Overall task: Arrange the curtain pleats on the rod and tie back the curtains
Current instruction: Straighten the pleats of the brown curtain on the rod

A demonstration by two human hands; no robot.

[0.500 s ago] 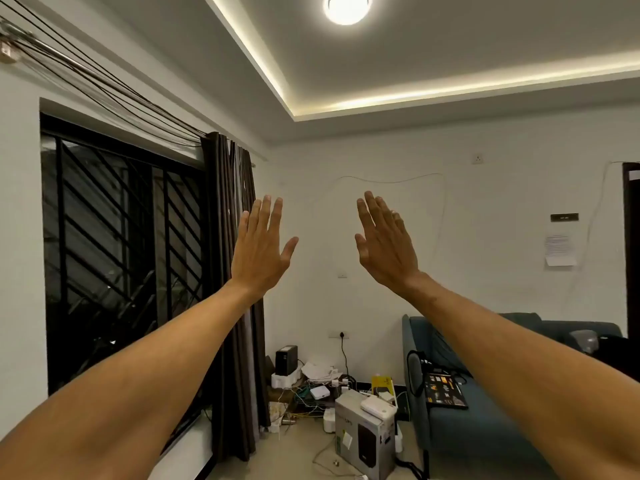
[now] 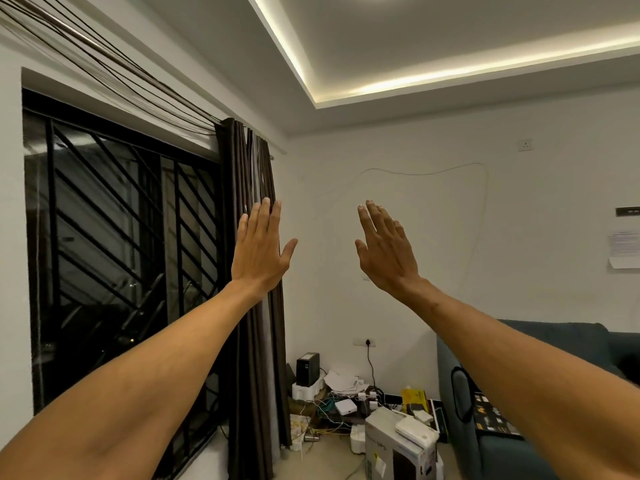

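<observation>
Holding both arms raised, left hand [image 2: 259,252] and right hand [image 2: 387,252] flat, fingers spread, grasping nothing. Hanging bunched at the window's [image 2: 117,244] right edge, dark curtain [image 2: 251,358] just behind the left hand, well apart from the right.

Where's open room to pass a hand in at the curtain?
Bare wall right of the curtain, up to the ceiling step, is free. The left hand overlaps the curtain; the right hand fronts bare wall. Crowded: floor corner with cables and boxes, beside the sofa.

The view has closed in toward the curtain [image 2: 254,271].
</observation>
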